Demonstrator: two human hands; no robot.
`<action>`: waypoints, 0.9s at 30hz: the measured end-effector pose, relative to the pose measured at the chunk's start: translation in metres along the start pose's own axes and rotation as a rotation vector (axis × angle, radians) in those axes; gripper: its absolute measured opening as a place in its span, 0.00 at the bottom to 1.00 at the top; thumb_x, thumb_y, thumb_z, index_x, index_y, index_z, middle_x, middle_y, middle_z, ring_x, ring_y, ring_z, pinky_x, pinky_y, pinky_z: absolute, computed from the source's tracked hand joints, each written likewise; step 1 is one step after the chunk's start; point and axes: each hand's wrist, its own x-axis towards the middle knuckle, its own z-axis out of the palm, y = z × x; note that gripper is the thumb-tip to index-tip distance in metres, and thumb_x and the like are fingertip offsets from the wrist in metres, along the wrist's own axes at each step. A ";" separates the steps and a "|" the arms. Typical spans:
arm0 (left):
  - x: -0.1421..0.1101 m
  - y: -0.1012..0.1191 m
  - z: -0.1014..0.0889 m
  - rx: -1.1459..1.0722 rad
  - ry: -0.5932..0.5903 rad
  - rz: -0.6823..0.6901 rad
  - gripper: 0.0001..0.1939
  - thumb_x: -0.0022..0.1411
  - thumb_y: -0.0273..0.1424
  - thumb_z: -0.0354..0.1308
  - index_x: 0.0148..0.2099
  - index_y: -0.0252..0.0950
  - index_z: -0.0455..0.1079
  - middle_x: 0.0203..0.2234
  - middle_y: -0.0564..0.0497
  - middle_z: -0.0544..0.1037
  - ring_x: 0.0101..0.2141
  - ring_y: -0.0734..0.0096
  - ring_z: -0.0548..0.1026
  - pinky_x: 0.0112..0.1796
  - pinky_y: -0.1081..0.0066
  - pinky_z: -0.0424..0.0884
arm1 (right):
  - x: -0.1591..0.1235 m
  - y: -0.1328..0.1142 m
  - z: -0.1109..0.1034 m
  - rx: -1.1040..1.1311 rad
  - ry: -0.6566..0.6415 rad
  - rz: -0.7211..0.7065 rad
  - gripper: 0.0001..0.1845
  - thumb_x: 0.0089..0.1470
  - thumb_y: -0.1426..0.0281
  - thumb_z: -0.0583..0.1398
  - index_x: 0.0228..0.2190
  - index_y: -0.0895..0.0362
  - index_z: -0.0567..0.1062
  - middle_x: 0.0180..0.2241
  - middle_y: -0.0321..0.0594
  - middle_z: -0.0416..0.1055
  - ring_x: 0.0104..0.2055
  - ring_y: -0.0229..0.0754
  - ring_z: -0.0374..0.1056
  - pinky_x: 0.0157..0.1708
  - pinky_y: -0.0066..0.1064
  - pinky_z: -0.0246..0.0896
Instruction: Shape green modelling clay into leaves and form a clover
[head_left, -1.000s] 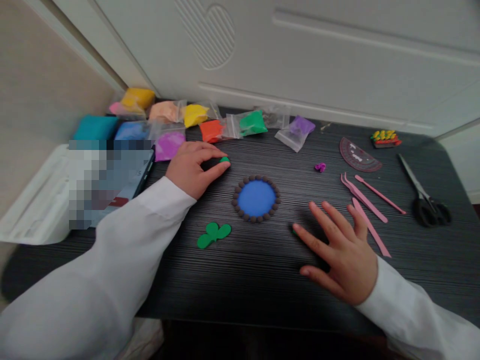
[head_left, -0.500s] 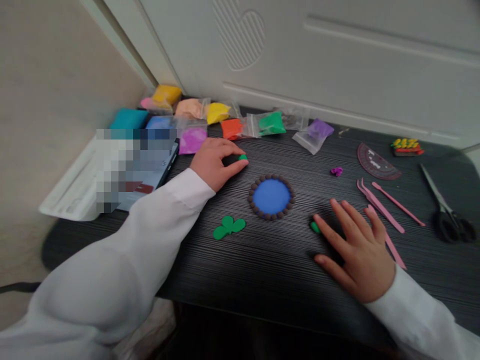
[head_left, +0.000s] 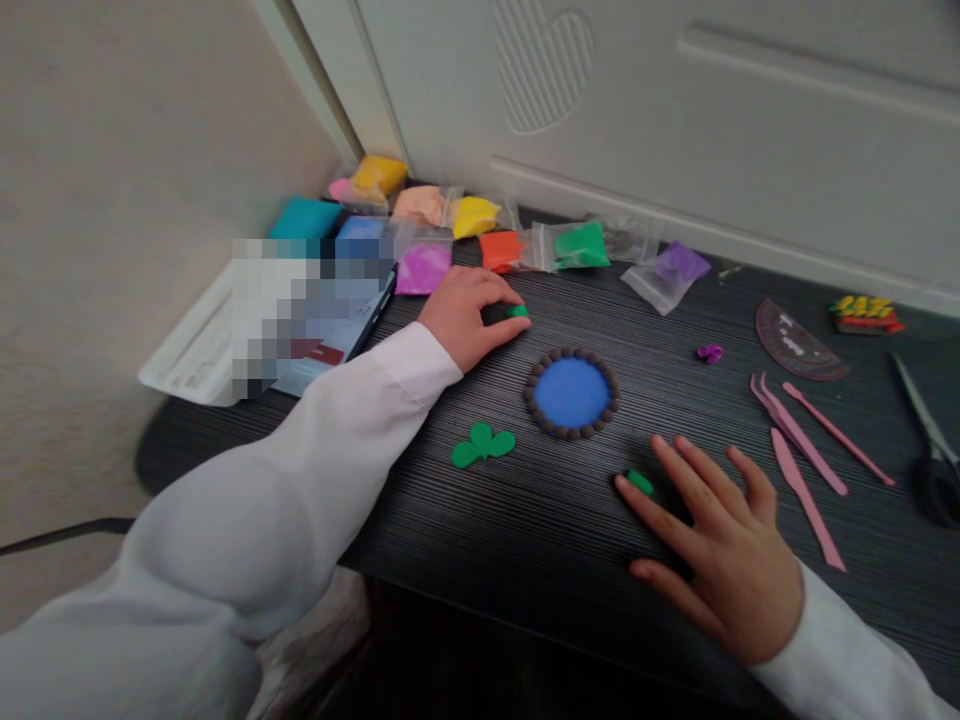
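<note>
Between the thumb and fingertips of my left hand is a small green clay piece, close to the table and mostly covered by the fingers. My right hand is palm down with its fingers spread. A short green clay roll lies right beside its index fingertip, on the far side of that finger. Between my hands is a blue clay disc ringed with small dark brown balls. Nearer me, a flat green three-lobed clay leaf rests below my left wrist.
Clay bags, including a green one and a purple one, line the back. A phone lies at left. On the right are pink tools, a protractor, a purple lump and scissors.
The view has swung left, so the table appears further right. My right hand has drawn nearer me, its index finger passing over the green roll. My left hand keeps its pinch.
</note>
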 end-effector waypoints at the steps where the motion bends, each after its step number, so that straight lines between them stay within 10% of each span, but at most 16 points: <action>1: 0.000 0.000 0.000 -0.002 0.000 -0.005 0.14 0.49 0.39 0.56 0.35 0.34 0.71 0.34 0.50 0.75 0.40 0.67 0.69 0.44 0.65 0.60 | 0.000 0.000 0.000 -0.014 0.028 0.013 0.31 0.46 0.55 0.54 0.52 0.49 0.58 0.58 0.49 0.46 0.57 0.58 0.47 0.51 0.57 0.38; 27: 0.000 0.001 0.000 0.017 0.011 0.011 0.14 0.50 0.38 0.55 0.35 0.33 0.71 0.34 0.49 0.75 0.39 0.67 0.69 0.44 0.65 0.61 | 0.003 0.003 0.003 -0.018 0.062 0.026 0.30 0.49 0.59 0.53 0.53 0.53 0.57 0.56 0.44 0.53 0.57 0.54 0.49 0.51 0.55 0.38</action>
